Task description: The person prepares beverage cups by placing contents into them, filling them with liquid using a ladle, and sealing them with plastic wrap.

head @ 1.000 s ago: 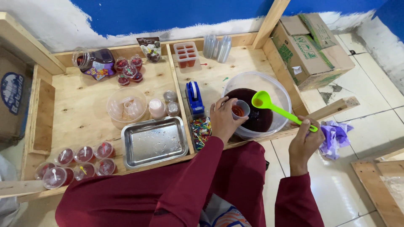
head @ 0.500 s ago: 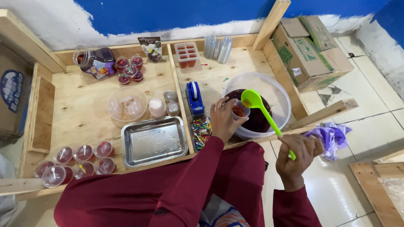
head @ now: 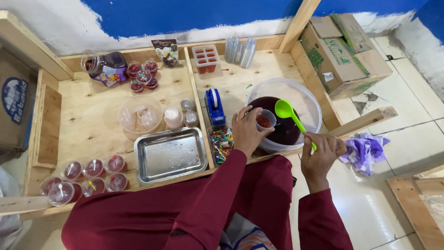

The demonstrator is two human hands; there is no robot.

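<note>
My left hand (head: 246, 132) grips a small clear plastic cup (head: 265, 120) with red pieces in it, held at the near rim of a large clear bowl (head: 303, 95) of dark red liquid. My right hand (head: 320, 155) holds the handle of a bright green ladle (head: 286, 112); its scoop hovers over the dark liquid just right of the cup. Both arms wear dark red sleeves.
On the wooden table lie a metal tray (head: 170, 155), a blue tape dispenser (head: 214, 106), a tub of coloured small spoons (head: 222, 143), a bowl of empty cups (head: 140, 115), filled lidded cups (head: 88, 175), a jar (head: 104, 67). A cardboard box (head: 344, 53) and purple cloth (head: 365, 150) sit right.
My right hand moved left and nearer the bowl, bringing the ladle scoop down close beside the cup. My left hand with the cup has barely shifted.
</note>
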